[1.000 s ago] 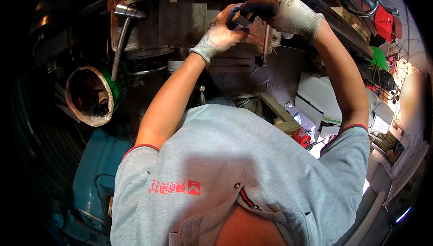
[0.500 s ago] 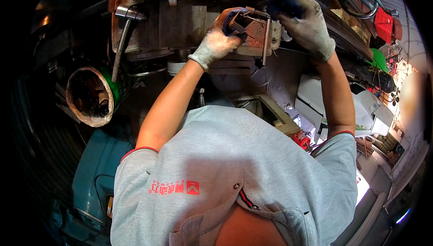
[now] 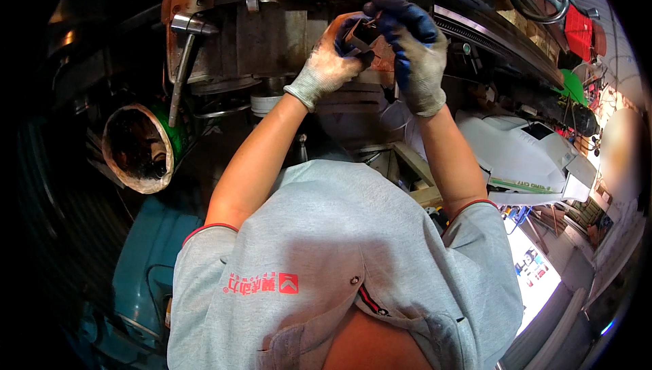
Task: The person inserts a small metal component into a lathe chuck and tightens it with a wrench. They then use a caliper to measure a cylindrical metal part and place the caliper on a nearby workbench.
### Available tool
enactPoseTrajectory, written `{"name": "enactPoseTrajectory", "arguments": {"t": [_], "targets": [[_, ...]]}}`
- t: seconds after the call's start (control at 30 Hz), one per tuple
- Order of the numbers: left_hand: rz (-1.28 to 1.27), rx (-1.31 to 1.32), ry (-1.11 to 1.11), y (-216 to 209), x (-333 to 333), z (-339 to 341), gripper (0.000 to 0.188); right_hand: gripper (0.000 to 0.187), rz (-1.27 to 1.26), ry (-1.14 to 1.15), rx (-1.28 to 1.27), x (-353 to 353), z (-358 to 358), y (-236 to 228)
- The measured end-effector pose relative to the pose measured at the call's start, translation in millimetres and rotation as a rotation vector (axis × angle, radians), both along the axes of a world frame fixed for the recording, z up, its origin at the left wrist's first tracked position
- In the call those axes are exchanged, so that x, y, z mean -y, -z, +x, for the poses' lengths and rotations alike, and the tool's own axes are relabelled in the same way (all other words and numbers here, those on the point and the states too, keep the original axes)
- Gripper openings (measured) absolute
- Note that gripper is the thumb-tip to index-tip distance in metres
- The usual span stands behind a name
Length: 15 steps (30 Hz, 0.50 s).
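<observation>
My left hand [image 3: 329, 61], in a whitish knit glove with dark blue fingers, is closed around a small open box [image 3: 352, 45] with a pale side and a dark inside. Close beside it, my right hand [image 3: 415, 54] wears a matching soiled glove. Its fingers are bent and drawn together at the box's far right rim; whatever they pinch cannot be made out. Below the hands shows a reddish-brown metal surface [image 3: 384, 58] of the machine, partly covered by the right glove.
On the left, a metal lever [image 3: 180, 71] sticks out from the machine. A green bucket [image 3: 144, 147] with a pale rim hangs lower left, near a teal machine housing [image 3: 151, 251]. To the right are a long dark rail [image 3: 468, 27], white panels [image 3: 523, 156] and a red container [image 3: 578, 37].
My right hand has moved left and slightly down, from beyond the box to its rim, with the fingers drawn in. My left hand keeps the box in nearly the same place.
</observation>
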<state>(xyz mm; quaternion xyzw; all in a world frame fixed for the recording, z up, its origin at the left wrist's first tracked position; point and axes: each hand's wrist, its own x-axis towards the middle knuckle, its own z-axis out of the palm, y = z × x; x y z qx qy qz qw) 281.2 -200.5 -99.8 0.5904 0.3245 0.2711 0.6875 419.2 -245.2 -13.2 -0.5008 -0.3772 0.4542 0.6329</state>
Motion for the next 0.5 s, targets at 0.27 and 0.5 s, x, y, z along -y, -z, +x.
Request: {"name": "enactPoseTrajectory", "arguments": {"t": [0.27,0.5], "targets": [[-0.061,0.089,-0.015,-10.2,-0.4,-2.3,0.066,0.035,0.003,0.027,0.382,16.4,14.3,2.1],[-0.032,0.090,-0.032,-14.3,-0.7,-7.7,0.060,0.023,-0.372,-0.002,0.518,24.9,16.1,-7.3]]}}
